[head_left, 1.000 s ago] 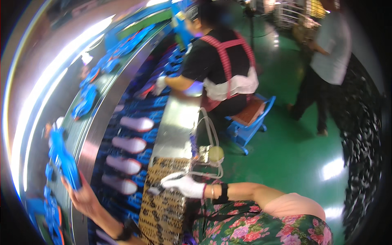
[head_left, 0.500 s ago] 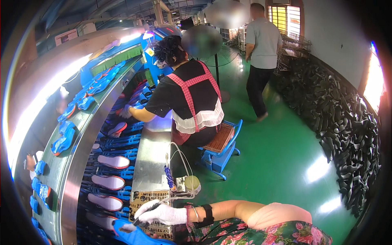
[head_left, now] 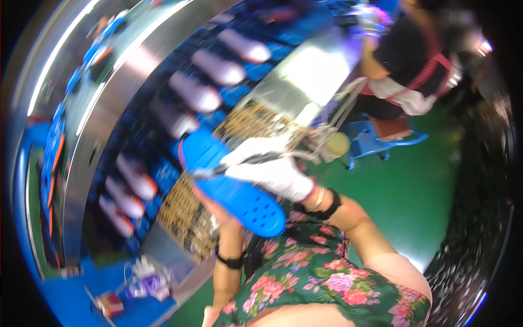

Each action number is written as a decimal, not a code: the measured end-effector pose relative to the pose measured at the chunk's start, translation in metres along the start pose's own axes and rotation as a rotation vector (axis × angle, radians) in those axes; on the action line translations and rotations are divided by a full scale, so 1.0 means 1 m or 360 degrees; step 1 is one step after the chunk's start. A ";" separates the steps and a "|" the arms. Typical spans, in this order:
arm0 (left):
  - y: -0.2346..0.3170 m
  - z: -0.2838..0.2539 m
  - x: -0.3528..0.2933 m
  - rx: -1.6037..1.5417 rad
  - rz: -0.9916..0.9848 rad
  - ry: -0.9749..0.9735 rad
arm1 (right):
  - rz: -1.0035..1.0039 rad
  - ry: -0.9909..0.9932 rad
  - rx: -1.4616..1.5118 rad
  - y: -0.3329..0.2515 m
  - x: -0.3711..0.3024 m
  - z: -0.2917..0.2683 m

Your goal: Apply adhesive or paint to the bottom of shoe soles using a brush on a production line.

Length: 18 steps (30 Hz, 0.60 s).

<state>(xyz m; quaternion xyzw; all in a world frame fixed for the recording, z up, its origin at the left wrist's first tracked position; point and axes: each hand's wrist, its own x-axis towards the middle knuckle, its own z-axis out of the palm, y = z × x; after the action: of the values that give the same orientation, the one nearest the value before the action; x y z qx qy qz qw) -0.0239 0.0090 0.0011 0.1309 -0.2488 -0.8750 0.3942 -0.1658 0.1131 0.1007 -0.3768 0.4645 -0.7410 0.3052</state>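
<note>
Flat bright-blue foam shoe sole [head_left: 231, 185] with small holes, held up above counter [head_left: 305, 82], in front of chest. Left hand [head_left: 215, 210] underneath, grip closed on sole's middle. White-gloved right hand [head_left: 269, 169] on top, pinching thin dark tool [head_left: 239, 163]. Probably light, bendy, non-slippery; best held mid-length, by edges.

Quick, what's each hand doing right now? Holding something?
Left hand: under the blue shoe sole, holding it up; fingers mostly hidden.
Right hand: white-gloved, closed on a thin tool laid across the sole.
</note>
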 end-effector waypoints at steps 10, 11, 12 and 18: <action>0.005 0.012 -0.021 0.0146 -0.0146 0.0152 | -0.1019 0.0032 -0.0875 0.015 0.028 0.017; 0.002 0.014 -0.022 0.0201 -0.0152 0.0190 | -0.1026 0.0025 -0.0869 0.011 0.029 0.018; -0.001 0.016 -0.023 0.0256 -0.0158 0.0227 | -0.1075 -0.0044 -0.1013 0.002 0.028 0.020; 0.005 0.006 -0.022 0.0195 -0.0345 0.0266 | -0.1073 -0.0310 -0.0926 0.018 0.003 0.031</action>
<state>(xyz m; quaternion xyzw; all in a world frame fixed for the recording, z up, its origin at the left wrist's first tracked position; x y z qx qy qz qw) -0.0089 0.0248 0.0099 0.2532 -0.2523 -0.8817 0.3080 -0.1399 0.0896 0.0941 -0.6450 0.4738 -0.5988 -0.0294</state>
